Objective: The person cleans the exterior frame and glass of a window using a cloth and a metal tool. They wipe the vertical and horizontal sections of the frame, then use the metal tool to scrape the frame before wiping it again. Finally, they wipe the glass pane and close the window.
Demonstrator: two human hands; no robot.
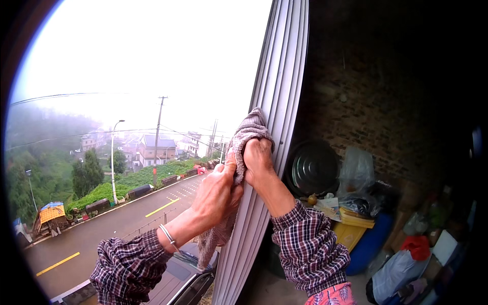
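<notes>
A greyish-mauve cloth (248,129), textured like towelling, is bunched against a tall ribbed metal door or window frame (280,76). My left hand (215,194), with a silver bangle at the wrist, grips the cloth on the outer side of the frame. Below its fingers a loose end of the cloth hangs down. My right hand (259,158) is closed on the same cloth from the inner side, its knuckles close against the ribs. Both forearms are in checked sleeves. Folds of cloth hide some of my fingertips.
Outside and below run a road (114,232), a parked car (179,274) and a utility pole (158,137). Inside, to the right, stand a round dark lid or basin (314,167), a yellow bin (349,228), a blue container (370,240) and plastic bags (400,274).
</notes>
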